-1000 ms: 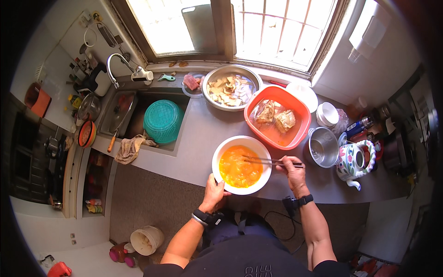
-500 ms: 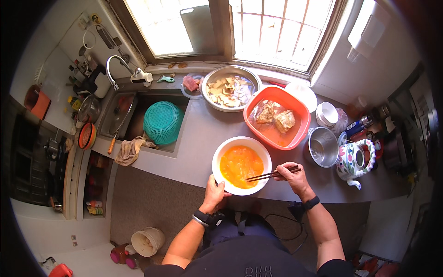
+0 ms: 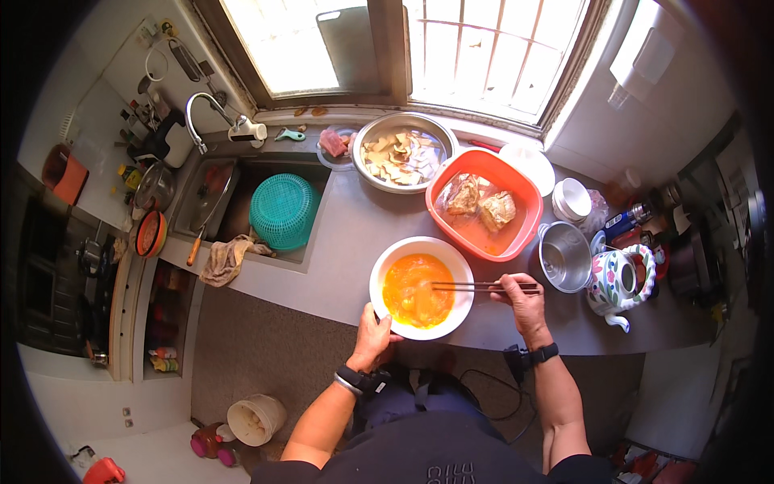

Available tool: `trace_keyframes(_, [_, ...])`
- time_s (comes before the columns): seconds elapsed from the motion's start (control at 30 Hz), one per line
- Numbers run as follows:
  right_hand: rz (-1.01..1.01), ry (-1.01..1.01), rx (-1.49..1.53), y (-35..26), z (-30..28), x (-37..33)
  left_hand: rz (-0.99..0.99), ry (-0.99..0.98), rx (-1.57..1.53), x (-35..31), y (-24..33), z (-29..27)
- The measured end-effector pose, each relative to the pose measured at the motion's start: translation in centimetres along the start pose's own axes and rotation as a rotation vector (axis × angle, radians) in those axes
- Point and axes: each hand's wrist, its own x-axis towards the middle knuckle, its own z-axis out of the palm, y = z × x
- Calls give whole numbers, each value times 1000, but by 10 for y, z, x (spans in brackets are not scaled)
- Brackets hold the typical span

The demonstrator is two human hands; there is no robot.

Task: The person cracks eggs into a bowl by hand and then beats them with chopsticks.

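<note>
A white bowl [image 3: 460, 313] of orange-yellow beaten egg [image 3: 417, 290] stands at the counter's front edge. My left hand [image 3: 372, 339] grips its lower left rim, thumb up on the side and fingers beneath. Between the fingers of my right hand [image 3: 521, 304] are dark chopsticks [image 3: 476, 286], held nearly level over the right rim. Their tips reach into the egg, near the bowl's middle. Just behind the bowl sits a red-orange basin [image 3: 528, 194] with two pale brown chunks in reddish liquid.
A steel basin [image 3: 439, 177] of sliced pieces in water stands near the window, beside raw meat [image 3: 331, 143]. Left is a sink [image 3: 310, 234] holding a green colander [image 3: 284, 211]; a rag [image 3: 226, 262] hangs on its edge. Right are a steel pot [image 3: 565, 256] and a floral teapot [image 3: 617, 278].
My right hand has moved slightly right, and the chopsticks have swung from slanting to nearly level, their tips farther up in the egg. My left hand stays on the bowl.
</note>
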Motion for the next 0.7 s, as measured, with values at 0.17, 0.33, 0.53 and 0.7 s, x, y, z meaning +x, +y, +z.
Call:
trace_keyframes(0.17, [70, -91, 57, 14, 7, -1, 10, 2, 6, 3, -5, -3])
trace_keyframes(0.33, [170, -203, 13, 18, 14, 0, 6, -3, -13, 2, -3, -2])
trace_keyframes(0.53, [188, -178, 23, 23, 12, 0, 16, -3, -31, 1, -1, 0])
trace_keyframes(0.7, [154, -133, 27, 30, 9, 2, 10, -6, -18, 3, 1, 0])
